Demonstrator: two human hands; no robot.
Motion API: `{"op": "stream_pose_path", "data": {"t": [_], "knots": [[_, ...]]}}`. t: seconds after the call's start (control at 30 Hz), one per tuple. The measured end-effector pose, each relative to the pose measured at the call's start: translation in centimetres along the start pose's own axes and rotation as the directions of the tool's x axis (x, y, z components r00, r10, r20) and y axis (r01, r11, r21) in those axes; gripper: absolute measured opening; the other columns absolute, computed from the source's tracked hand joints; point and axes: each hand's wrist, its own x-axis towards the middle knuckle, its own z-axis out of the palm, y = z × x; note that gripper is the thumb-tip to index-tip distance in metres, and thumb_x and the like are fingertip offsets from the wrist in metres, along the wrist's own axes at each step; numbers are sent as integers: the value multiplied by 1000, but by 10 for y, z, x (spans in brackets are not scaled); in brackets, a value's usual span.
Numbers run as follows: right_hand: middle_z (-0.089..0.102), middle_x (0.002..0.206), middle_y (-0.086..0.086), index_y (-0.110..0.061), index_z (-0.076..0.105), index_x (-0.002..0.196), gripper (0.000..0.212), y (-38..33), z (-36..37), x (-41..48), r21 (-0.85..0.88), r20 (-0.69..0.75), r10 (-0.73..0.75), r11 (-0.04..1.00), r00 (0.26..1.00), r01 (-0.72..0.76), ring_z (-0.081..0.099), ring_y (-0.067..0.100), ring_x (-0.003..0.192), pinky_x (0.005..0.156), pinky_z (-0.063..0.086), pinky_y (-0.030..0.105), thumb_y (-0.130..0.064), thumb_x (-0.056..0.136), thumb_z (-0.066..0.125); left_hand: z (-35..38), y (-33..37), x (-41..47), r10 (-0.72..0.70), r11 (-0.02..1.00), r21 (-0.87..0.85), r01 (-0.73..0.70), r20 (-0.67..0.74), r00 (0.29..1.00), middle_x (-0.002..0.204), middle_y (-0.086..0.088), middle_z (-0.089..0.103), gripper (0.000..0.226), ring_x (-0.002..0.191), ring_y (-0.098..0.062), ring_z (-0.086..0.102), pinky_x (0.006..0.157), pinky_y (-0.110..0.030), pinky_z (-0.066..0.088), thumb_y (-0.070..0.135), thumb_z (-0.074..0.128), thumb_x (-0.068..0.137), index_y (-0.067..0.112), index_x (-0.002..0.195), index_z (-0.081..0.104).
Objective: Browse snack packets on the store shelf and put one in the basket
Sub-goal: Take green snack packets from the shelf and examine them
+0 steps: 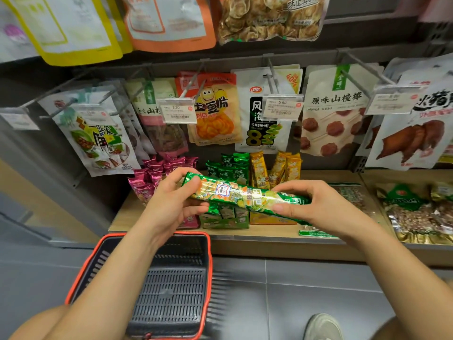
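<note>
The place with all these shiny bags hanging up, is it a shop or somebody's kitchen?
Most likely a shop's snack aisle. Packets hang on metal hooks with a price tag in front, a shopping basket sits on the floor, and both hands hold a green snack packet taken for a look.

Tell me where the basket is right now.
In the head view the basket sits on the floor at lower left, below the left hand and in front of the shelf edge; nothing shows inside it.
</note>
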Motion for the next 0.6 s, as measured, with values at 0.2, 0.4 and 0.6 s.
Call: {"op": "stream_pose_path", "data": {"t": [0.2,0.4,0.6], "knots": [[74,103,1,-34,76,99,34,0,-2,0,232,-133,22,973,991,9,70,29,92,80,59,48,-41,65,80,1,-10,6,-2,996,-91,-1,-33,999,98,-12,67,19,82,-24,72,59,-25,57,11,56,95,23,87,68],[75,89,13,-12,75,89,24,-1,-6,2,643,-282,149,763,948,72,73,22,78,57,56,23,-18,66,77,5,-15,7,25,997,-74,-28,-52,998,98,-11,74,15,68,-23,72,51,-22,54,33,69,80,27,93,67],[71,87,6,-12,70,90,18,-4,-18,2,763,-399,152,602,904,236,67,21,86,75,59,31,-13,72,70,27,-26,10,92,960,269,-81,-29,995,79,-1,75,21,58,-25,71,41,-19,44,32,68,86,28,90,48]]}}
